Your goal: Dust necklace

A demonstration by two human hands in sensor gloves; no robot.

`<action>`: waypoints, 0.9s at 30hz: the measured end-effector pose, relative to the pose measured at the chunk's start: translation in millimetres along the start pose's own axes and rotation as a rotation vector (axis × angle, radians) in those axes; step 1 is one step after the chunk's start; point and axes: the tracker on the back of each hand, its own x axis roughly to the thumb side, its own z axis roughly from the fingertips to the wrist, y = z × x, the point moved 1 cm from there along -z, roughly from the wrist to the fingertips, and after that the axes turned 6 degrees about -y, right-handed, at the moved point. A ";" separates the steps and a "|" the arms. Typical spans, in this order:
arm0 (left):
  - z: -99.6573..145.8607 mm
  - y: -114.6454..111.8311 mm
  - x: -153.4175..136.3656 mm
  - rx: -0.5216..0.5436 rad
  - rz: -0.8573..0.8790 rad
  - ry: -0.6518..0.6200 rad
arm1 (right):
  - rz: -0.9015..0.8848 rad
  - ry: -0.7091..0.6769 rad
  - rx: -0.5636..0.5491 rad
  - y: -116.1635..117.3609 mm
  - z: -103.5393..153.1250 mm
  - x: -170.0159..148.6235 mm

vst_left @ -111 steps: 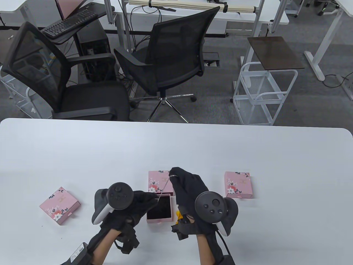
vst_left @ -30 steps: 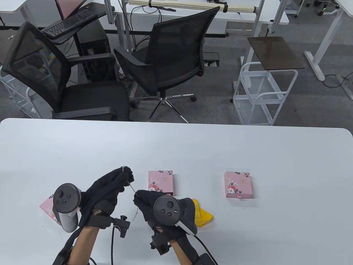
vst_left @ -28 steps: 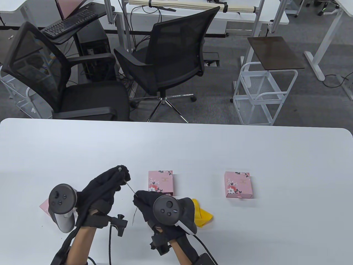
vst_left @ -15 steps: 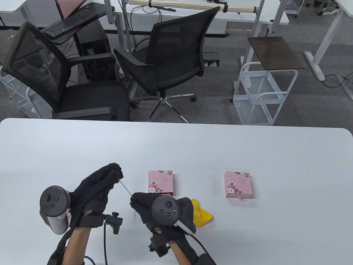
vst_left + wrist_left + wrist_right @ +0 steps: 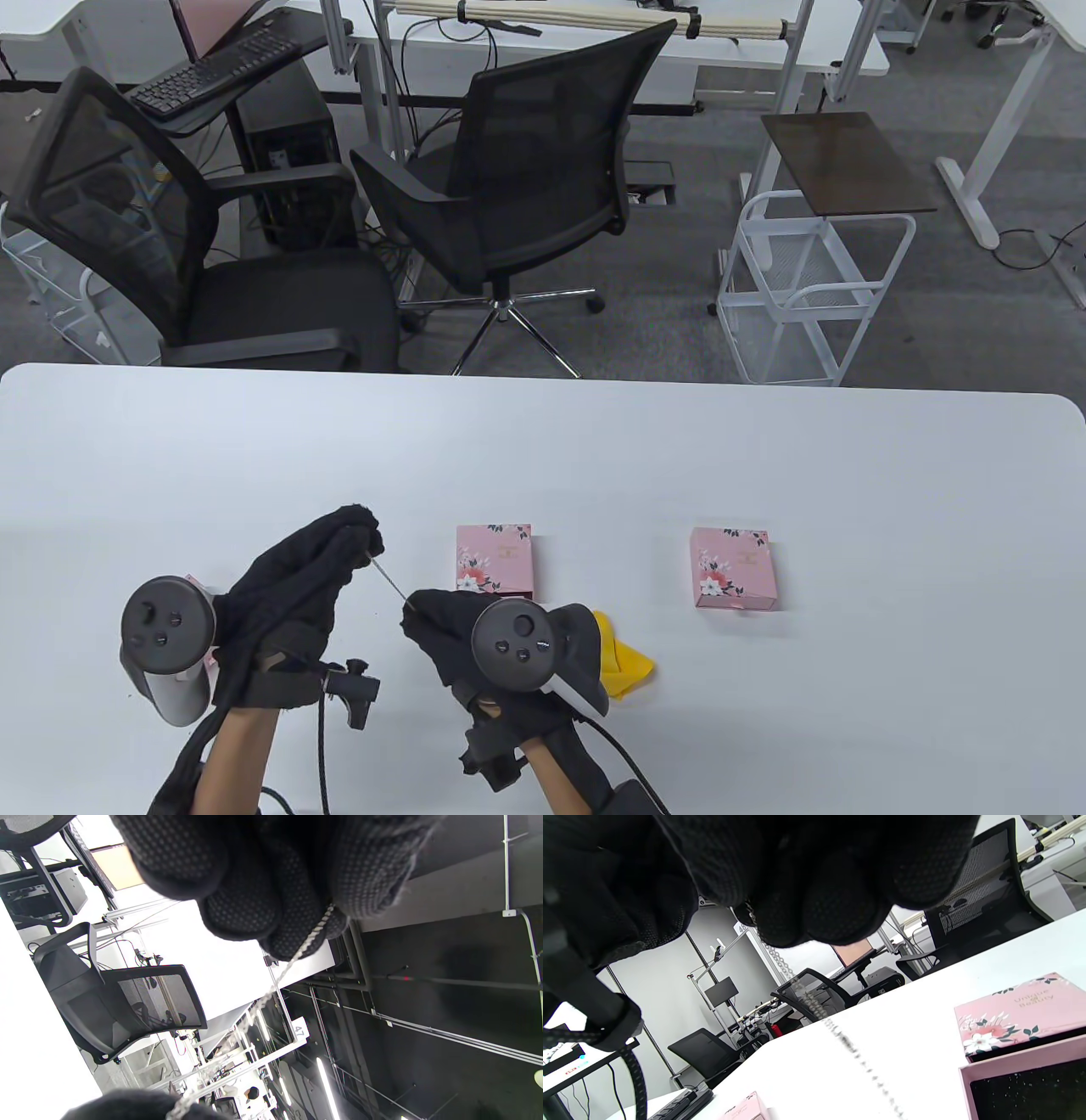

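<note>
Between both hands (image 5: 288,594), necklace (image 5: 390,582) taut.

Table view: high, looking down over the white table (image 5: 594,458) toward office chairs; left wrist view: close under gloved fingers (image 5: 237,899), tipped sideways toward the ceiling; right wrist view: low, near the tabletop; all share the necklace chain (image 5: 390,584).

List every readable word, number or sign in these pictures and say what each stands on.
"Unique & Beauty": lid of the pink floral cardboard box, middle character blurred.
"47": white tag on the overhead metal frame.
Gold prints on the pink boxes in the table view: too small to read.
</note>
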 end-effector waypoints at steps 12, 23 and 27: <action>3.0 -9.3 13.1 -0.019 -0.092 -0.065 | 0.004 0.045 0.148 -6.1 -0.3 -13.8; 1.7 -1.5 13.1 -0.029 -0.136 -0.022 | 0.374 0.609 0.324 -6.2 31.8 -109.3; 1.6 1.2 13.6 -0.037 -0.118 -0.018 | 0.490 0.684 0.428 20.4 37.0 -136.2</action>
